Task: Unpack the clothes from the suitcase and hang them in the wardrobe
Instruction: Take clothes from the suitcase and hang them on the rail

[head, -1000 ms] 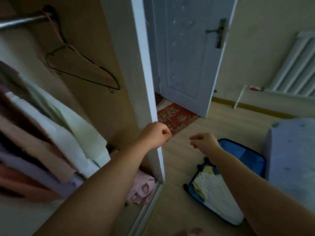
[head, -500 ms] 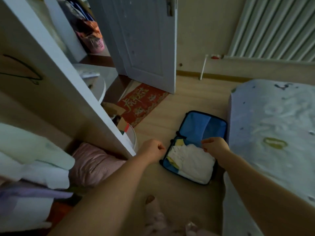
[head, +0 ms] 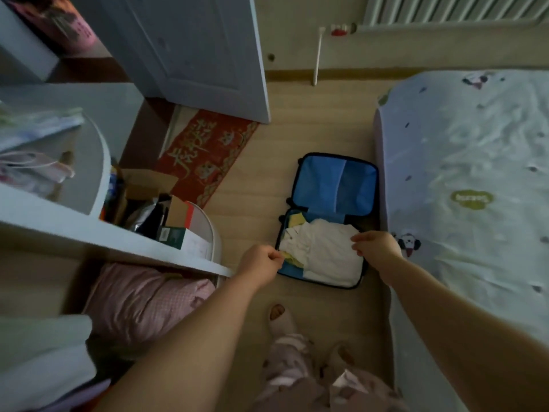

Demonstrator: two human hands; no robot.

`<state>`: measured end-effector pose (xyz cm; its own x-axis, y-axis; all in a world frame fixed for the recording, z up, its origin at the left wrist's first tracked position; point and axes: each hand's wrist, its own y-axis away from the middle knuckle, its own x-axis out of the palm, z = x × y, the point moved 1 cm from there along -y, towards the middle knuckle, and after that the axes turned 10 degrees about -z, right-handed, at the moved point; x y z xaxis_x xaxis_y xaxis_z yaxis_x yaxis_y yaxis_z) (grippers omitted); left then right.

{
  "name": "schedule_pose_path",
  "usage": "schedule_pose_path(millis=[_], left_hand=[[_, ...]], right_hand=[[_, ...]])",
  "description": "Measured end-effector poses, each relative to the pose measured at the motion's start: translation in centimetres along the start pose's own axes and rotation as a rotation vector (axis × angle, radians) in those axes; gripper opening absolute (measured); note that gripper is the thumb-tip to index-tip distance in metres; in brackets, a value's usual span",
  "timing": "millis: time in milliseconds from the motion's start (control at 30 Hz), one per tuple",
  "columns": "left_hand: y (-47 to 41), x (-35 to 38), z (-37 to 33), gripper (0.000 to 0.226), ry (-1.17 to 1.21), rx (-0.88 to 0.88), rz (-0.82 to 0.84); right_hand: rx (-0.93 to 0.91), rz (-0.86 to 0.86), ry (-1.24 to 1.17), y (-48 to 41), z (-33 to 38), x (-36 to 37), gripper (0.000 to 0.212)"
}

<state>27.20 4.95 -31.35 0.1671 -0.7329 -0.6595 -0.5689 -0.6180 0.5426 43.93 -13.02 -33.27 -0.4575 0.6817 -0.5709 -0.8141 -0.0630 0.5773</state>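
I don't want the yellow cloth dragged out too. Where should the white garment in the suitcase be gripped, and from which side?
Probably from straight above, pinching the white garment near its far right corner. It lies flat on top in the suitcase, and the yellow cloth pokes out only along its left side.

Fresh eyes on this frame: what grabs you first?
An open blue suitcase lies on the floor mid-frame beside the bed, its near half piled with white clothes. The left hand and right hand, both with curled fingers and holding nothing, stretch out toward it. A red mat lies by the door, upper left.
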Motion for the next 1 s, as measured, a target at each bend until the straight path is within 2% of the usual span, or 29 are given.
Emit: schedule_pose_path(millis=[133,267,333,433,633,867,1000], left_hand=[[-4.7,0.9,1.1,0.017,-0.029,-0.04,0.024],[-7.9,3.4,2.3,0.013,0.031,-0.139,0.035],[-9.7,5.3,3.1,0.011,0.067,-0.194,0.034],[-12.4,8.7,4.4,0.022,0.097,-0.268,0.024],[-18.2,16.3,7.9,0.013,0.13,-0.386,-0.008],[-26.3,24.4,10.5,0.016,0.1,-0.32,0.03],[-28.6,28.1,12.0,0.013,0.069,-0.274,0.085]], right_hand=[[0.085,0.0,0.005,-3.6,-0.6,2.8,0.03],[0.143,0.025,0.032,-7.6,-2.1,4.3,0.021],[0.145,0.033,0.056,-10.3,-3.2,5.1,0.022],[0.153,0.064,0.09,-14.7,-4.8,6.6,0.022],[0.14,0.161,0.188,-23.4,-9.2,10.7,0.019],[0.125,0.183,0.31,-31.5,-14.9,16.2,0.014],[0.161,0.182,0.431,-34.5,-18.4,18.3,0.032]])
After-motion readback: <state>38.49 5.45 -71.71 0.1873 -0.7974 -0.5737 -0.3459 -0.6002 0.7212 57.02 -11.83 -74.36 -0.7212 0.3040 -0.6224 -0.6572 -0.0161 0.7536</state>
